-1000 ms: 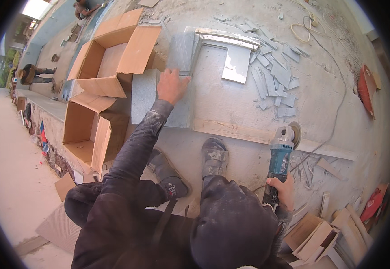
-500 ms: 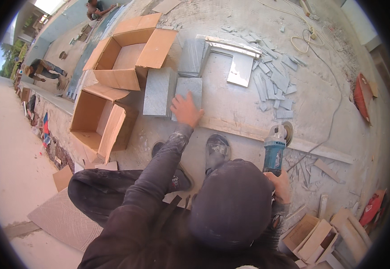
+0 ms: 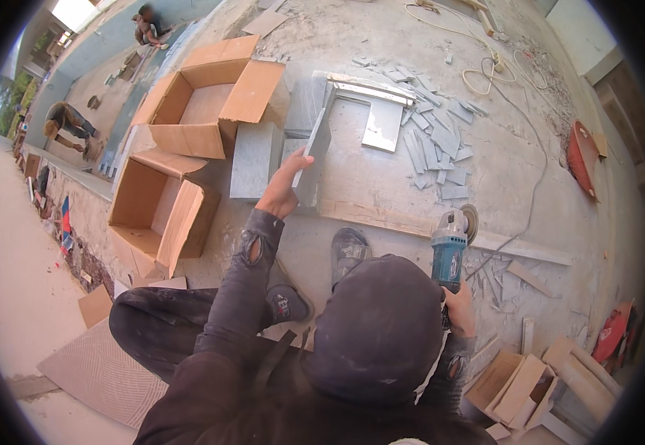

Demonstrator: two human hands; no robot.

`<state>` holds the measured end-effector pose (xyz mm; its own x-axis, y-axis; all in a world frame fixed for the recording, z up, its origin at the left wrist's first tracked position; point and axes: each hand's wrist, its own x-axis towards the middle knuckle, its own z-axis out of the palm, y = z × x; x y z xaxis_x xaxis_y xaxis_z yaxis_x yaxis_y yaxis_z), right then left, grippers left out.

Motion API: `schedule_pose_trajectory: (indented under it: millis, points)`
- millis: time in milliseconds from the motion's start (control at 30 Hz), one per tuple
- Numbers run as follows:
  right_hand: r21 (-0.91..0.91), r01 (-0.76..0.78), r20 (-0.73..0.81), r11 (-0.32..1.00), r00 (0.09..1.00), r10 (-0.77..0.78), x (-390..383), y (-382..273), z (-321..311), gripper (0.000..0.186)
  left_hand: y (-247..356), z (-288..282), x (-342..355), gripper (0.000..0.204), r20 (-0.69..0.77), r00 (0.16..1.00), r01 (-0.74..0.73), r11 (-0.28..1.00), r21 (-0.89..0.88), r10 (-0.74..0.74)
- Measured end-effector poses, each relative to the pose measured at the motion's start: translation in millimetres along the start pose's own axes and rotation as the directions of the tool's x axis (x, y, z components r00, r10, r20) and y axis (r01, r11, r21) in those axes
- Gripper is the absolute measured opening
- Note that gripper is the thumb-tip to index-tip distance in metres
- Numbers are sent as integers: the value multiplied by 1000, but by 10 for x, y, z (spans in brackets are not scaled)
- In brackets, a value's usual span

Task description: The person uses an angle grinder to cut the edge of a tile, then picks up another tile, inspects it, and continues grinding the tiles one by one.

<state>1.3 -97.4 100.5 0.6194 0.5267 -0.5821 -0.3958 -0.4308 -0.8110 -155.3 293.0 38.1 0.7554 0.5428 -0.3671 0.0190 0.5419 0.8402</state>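
My left hand (image 3: 282, 187) is closed on a grey stone tile (image 3: 315, 150), lifted and tilted up on its edge above a stack. Thumb and fingers clasp its near side. Right beside it, to the left, stands another stack of grey tiles (image 3: 251, 165). Farther back lie more grey tiles (image 3: 305, 101). In my right hand (image 3: 459, 307) is a teal angle grinder (image 3: 448, 258), gripped by its rear body, with the disc pointing away from me and to the right.
Two open cardboard boxes (image 3: 187, 139) stand left of the tiles. Tile offcuts (image 3: 434, 141) litter the floor beyond a board (image 3: 378, 221). A light tile piece (image 3: 383, 126) lies near white strips. A cable (image 3: 536, 185) trails from the grinder. Two people (image 3: 73, 122) work at the far left.
My left hand has gone from resting flat on the tile stack to gripping one tile and raising it on edge. The grinder stays in my right hand.
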Motion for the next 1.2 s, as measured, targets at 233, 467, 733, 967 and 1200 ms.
schedule_pose_trajectory:
  millis: [233, 467, 733, 967, 1200]
  points:
    - [-46, 44, -12, 998, 999, -45, 25, -41, 71, 31, 247, 604, -197, 113, 440, 834, 125, 662, -739, 333]
    - [-81, 24, -19, 996, 999, -25, 23, -77, 88, 30, 368, 784, -127, 118, 490, 782, 250, 526, -813, 386]
    - [-80, 19, -33, 997, 999, -22, 14, -113, 145, 31, 388, 780, -166, 112, 479, 786, 178, 599, -781, 391]
    - [-160, 78, -28, 984, 996, -83, -14, -172, 160, 31, 427, 780, -259, 94, 415, 823, -50, 778, -626, 387]
    - [-130, 118, 27, 985, 993, -115, 37, -86, 42, 30, 393, 765, -243, 41, 116, 954, -208, 889, -409, 276]
